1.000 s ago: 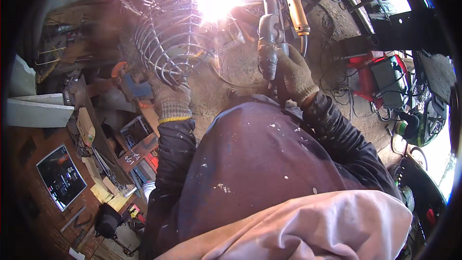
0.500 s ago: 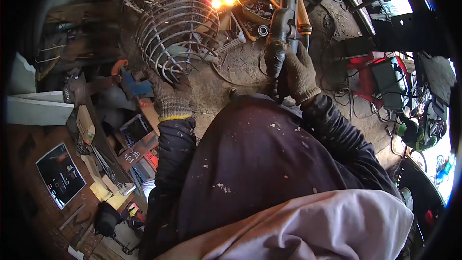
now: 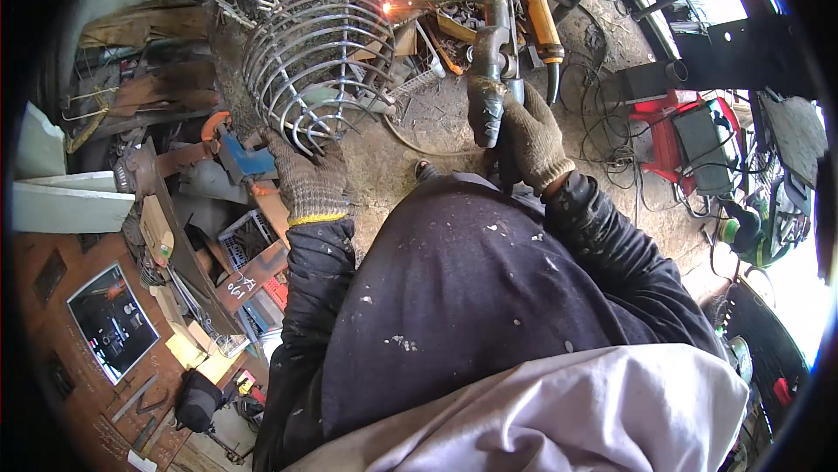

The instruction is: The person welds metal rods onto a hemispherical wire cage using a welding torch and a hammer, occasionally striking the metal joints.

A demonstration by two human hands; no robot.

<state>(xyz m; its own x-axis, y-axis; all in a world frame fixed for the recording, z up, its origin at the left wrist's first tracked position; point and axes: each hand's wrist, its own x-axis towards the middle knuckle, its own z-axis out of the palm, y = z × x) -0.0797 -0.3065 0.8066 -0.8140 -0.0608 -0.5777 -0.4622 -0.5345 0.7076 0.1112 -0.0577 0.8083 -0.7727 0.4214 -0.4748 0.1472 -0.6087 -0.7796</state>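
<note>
A round cage of bent metal rods (image 3: 301, 66) stands upper left of centre. My left hand (image 3: 312, 179), in a grey-brown knit glove with a yellow cuff, is closed around its near end; the fingertips are partly hidden. My right hand (image 3: 534, 144), gloved too, grips a worn welding electrode holder (image 3: 491, 62) with a tape-wrapped handle. A thin rod runs left from the holder's head toward the cage. Where its tip meets the cage's right rim, a small orange spark (image 3: 387, 7) glows.
An orange angle grinder (image 3: 534, 0) lies just beyond the holder. Cables (image 3: 594, 114) loop over the floor near a red-and-grey machine (image 3: 698, 144). To the left are a blue clamp-like tool (image 3: 243, 158), boards and a brown bench (image 3: 96, 332). Metal scraps lie beyond the cage.
The bright double flare at the cage's rim has shrunk to one small spark. The electrode holder has shifted slightly left and nearer to me. My left hand stays on the cage.
</note>
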